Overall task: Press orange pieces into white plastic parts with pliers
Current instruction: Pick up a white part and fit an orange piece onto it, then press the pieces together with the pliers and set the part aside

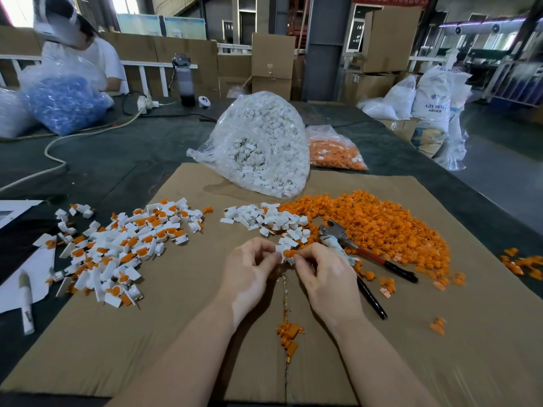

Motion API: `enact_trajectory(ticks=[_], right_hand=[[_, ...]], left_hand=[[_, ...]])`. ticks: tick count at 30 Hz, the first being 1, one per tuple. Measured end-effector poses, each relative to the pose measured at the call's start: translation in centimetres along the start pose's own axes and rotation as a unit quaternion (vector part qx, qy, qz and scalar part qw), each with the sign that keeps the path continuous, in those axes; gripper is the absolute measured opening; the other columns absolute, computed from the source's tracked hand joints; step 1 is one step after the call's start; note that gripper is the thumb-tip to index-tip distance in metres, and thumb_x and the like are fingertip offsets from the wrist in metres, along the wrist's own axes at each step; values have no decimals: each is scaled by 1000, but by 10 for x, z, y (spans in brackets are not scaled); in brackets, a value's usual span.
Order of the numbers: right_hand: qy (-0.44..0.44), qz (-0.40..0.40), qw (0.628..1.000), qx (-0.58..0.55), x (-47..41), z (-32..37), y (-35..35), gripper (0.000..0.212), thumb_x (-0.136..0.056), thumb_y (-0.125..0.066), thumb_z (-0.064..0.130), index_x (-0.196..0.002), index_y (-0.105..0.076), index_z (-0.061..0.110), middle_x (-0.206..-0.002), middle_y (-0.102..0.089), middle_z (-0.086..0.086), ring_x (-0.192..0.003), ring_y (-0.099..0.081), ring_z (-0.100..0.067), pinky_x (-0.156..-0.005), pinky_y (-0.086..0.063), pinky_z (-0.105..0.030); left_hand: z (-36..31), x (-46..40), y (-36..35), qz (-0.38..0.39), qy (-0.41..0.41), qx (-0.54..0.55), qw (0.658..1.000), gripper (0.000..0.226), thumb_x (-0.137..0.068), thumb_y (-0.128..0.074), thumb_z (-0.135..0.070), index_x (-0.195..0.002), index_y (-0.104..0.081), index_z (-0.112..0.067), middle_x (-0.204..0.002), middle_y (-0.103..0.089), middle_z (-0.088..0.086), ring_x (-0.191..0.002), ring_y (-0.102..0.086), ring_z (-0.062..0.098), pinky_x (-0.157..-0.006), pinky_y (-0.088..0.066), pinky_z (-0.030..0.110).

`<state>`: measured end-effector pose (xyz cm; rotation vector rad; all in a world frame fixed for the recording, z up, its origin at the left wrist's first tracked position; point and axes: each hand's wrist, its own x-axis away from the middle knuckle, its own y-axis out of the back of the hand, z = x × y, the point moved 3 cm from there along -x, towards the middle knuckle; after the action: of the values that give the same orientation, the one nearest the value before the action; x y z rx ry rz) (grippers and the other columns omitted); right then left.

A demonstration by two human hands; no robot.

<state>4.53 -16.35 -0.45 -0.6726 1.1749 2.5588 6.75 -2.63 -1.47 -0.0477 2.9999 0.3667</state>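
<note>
Here, a white part and an orange piece are pinched together between the left hand and the right hand, just above the cardboard. Each grip is clamped on them, likely so the piece is lined up first. The pliers are left just beside the right hand, easy to reach. Done parts are kept apart on the left.

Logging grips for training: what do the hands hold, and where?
Both hands, left and right, pinch one white plastic part with an orange piece at its opposite sides, by fingertips. The pliers lie unheld.
</note>
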Motion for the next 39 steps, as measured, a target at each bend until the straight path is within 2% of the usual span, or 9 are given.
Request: enact_trajectory(ticks=[3, 6, 10, 13, 20, 24, 28, 32, 39], right_hand=[[5, 3, 1000, 28, 0, 0, -2, 14, -86, -65, 20, -74, -61, 13, -67, -55, 9, -67, -48, -10, -64, -32, -24], [15, 4, 999, 37, 1, 1, -2, 21, -83, -67, 13, -66, -54, 11, -60, -50, 5, -60, -46, -15, -62, -31, -26], [50, 6, 998, 40, 2, 8, -1, 30, -74, -73, 3, -59, -48, 10, -54, -45, 1, -52, -39, -15, -56, -34, -29], [40, 28, 998, 29, 2, 5, -3, 32, -79, -69, 6, -62, -43, 14, -56, -43, 4, -55, -39, -15, -60, -31, -27], [-1, 57, 998, 13, 2, -3, -5, 23, -87, -61, 15, -67, -49, 12, -62, -45, 5, -64, -43, -17, -61, -27, -26], [-2, 62, 998, 10, 2, -3, -5, 22, -86, -60, 14, -68, -48, 13, -64, -47, 4, -66, -44, -18, -61, -29, -26], [5, 60, 998, -20, 2, -1, -4, 14, -87, -63, 19, -75, -61, 13, -71, -55, 7, -74, -50, -14, -65, -35, -25], [17, 18, 998, -53, 1, 3, 2, 5, -83, -69, 18, -84, -67, 13, -76, -60, 6, -76, -52, -10, -69, -44, -26], [62, 11, 997, -45, -1, 7, 4, 27, -78, -73, 11, -105, -69, 13, -82, -56, 7, -82, -51, -11, -77, -45, -28]], left_hand=[[-1, 2, 0, 15, -1, -3, 1000, 13, -86, -64, -8, -78, -62, -18, -65, -65, 0, -62, -62, 8, -63, -49, 18], [-2, 3, -1, 25, 1, -3, 1000, 12, -85, -65, -7, -78, -63, -16, -65, -67, 0, -62, -64, 9, -66, -52, 22], [-5, 5, -3, 41, 4, -4, 999, 6, -85, -64, -5, -82, -63, -9, -65, -66, 3, -56, -61, 4, -60, -49, 16], [-6, 6, -3, 46, -3, -17, 999, 7, -85, -64, -5, -81, -62, -10, -64, -65, 1, -57, -60, 4, -62, -50, 17], [-6, 6, -3, 38, -32, -76, 996, 11, -87, -63, -10, -80, -61, -17, -71, -65, 0, -70, -63, 15, -70, -50, 26], [-7, 7, -3, 48, -79, -161, 983, 12, -88, -61, -12, -80, -58, -21, -73, -61, -8, -70, -56, 6, -65, -43, 13], [-6, 3, -1, 38, -21, -50, 998, 12, -87, -60, -4, -80, -59, -13, -66, -61, 2, -53, -55, -2, -56, -41, 7], [-5, 2, 0, 39, -1, 0, 999, 14, -88, -58, -2, -80, -60, -14, -67, -62, 8, -56, -57, 7, -57, -44, 12], [-3, 1, 0, 46, -7, 25, 999, 21, -87, -57, 1, -82, -63, -18, -62, -64, 1, -56, -59, 4, -57, -46, 12]])
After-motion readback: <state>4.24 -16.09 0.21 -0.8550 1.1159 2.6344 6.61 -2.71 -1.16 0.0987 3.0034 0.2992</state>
